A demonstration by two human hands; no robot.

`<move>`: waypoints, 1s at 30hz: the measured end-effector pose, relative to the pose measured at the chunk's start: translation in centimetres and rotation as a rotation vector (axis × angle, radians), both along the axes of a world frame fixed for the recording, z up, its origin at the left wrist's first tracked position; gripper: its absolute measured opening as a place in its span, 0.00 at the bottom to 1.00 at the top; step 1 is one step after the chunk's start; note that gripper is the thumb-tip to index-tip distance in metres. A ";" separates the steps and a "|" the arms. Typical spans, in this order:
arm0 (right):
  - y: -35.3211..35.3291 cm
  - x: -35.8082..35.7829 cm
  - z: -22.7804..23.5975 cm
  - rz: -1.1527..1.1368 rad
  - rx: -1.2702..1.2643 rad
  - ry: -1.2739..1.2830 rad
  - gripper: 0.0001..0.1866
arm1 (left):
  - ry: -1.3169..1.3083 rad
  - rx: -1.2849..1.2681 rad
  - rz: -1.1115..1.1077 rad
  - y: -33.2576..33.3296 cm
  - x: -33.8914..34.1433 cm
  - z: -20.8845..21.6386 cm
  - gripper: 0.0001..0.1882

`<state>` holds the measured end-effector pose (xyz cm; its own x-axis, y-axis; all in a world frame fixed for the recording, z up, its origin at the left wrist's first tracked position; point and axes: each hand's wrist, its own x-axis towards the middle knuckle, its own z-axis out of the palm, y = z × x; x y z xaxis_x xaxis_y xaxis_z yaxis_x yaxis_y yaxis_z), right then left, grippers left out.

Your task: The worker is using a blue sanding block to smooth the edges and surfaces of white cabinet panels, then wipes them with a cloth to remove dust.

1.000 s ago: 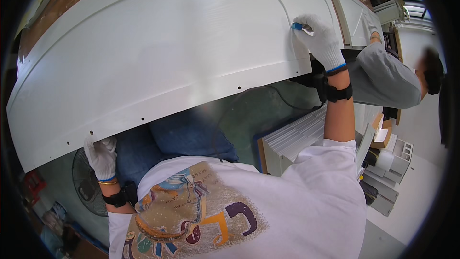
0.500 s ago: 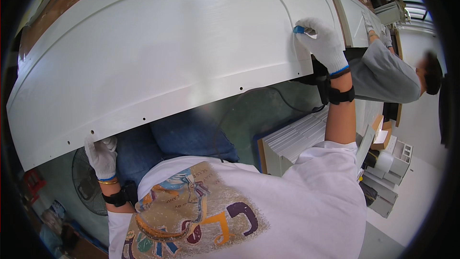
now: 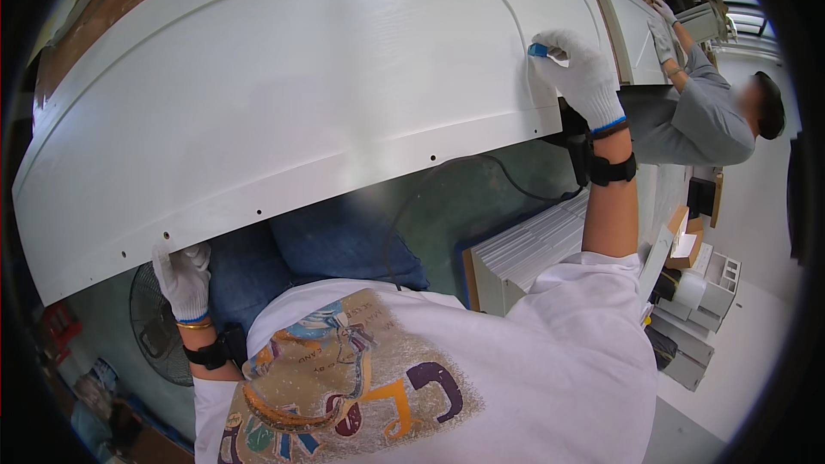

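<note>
A large white panel with a raised border and several small dark holes along its near edge lies in front of me. My right hand, in a white knit glove, is over the panel's right part. Its thumb and fingers pinch a small blue block close to the panel's surface; whether the block touches it I cannot tell. At the near left edge, my left hand, also gloved, has its fingers bent against the panel's rim. Part of those fingers is hidden at the edge.
At the right, a co-worker in grey reaches gloved hands over another white panel. Stacked white boards stand below my right arm. A black cable hangs under the panel. A floor fan stands near my left hand.
The co-worker's arms have reached farther across the other panel, and the head has shifted. My right hand and the blue block have barely moved; my left hand stays at the rim.
</note>
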<state>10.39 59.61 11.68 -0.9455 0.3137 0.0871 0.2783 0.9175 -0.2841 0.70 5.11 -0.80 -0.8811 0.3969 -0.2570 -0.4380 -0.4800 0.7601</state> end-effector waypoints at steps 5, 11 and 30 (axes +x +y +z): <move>-0.3 -0.6 0.2 0.043 -0.014 -0.010 0.12 | 0.021 -0.004 -0.004 0.2 0.1 0.1 0.18; 0.2 0.0 0.0 -0.004 0.037 0.015 0.12 | 0.003 0.009 -0.003 0.0 -0.1 -0.2 0.18; -0.5 -0.6 0.3 0.070 0.072 -0.017 0.10 | 0.017 -0.021 -0.001 0.1 0.1 0.0 0.18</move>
<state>9.81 59.15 11.96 -0.9663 0.2406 0.0913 0.2172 0.9528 -0.2122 0.78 5.26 -0.84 -0.8848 0.3929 -0.2505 -0.4258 -0.4635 0.7771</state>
